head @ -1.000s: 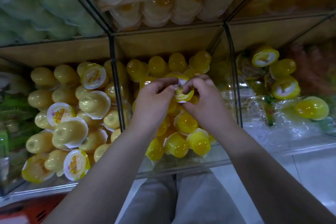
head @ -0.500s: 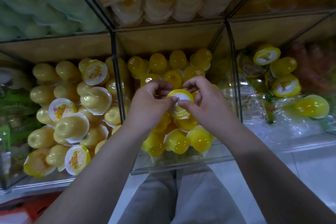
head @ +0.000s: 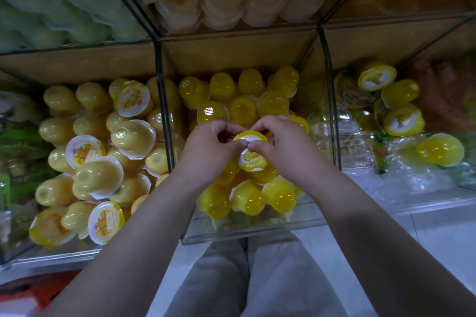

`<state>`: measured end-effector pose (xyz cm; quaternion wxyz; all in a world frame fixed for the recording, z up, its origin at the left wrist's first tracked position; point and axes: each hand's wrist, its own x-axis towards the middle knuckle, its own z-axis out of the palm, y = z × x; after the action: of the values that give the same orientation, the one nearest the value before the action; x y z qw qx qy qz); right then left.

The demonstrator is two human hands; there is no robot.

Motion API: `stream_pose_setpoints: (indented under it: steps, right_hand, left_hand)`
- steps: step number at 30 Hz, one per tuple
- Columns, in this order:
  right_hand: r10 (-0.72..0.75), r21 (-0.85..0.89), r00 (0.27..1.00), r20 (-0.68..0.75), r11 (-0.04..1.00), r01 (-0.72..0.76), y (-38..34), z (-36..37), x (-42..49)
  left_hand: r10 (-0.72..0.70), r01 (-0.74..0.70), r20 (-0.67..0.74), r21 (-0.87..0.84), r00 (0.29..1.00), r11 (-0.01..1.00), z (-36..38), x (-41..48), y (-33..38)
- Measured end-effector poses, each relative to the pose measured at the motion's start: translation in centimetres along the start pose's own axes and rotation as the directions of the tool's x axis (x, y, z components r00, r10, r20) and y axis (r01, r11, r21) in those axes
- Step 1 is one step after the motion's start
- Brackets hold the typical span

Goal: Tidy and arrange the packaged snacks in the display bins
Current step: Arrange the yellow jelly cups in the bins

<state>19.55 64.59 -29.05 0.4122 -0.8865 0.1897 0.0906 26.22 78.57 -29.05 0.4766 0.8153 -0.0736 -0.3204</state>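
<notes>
A yellow jelly cup (head: 251, 156) with a white printed lid is held lid-up above the pile in the middle clear bin (head: 247, 230). My left hand (head: 208, 149) pinches its left rim with thumb and fingers. My right hand (head: 283, 144) pinches the right rim, thumb on the lid. Several bright yellow jelly cups (head: 247, 199) lie beneath and behind the hands, most of them bottom-up. Part of the held cup's body is hidden by my fingers.
The left bin holds several pale yellow pudding cups (head: 98, 177). The right bin has a few yellow cups (head: 440, 149) on crumpled clear plastic. Black frame posts (head: 163, 121) divide the bins. Upper shelf bins hold more cups. My legs and a white floor are below.
Both hands with the cup have moved slightly toward me and lower over the pile. The cup has turned so that its lid faces more upward.
</notes>
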Motion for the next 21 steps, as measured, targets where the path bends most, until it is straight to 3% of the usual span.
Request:
stream_pose_setpoints:
  steps: [7, 13, 21]
  right_hand:
    - [-0.06, -0.148, 0.997, -0.04, 0.988, 0.053, 0.0, 1.8, -1.0]
    - [0.049, -0.045, 0.967, -0.249, 0.997, -0.062, 0.5, 2.3, -1.6]
    - [0.138, 0.008, 0.962, -0.236, 0.99, -0.14, 0.7, 1.8, 0.0]
  left_hand:
    - [0.1, -0.085, -0.055, 0.224, 0.993, 0.971, 1.1, -0.2, -1.1]
    - [0.132, -0.093, -0.135, 0.265, 0.982, 0.96, 1.9, -0.6, -0.7]
    - [0.16, -0.095, -0.175, 0.332, 0.971, 0.939, 2.1, -0.4, -0.5]
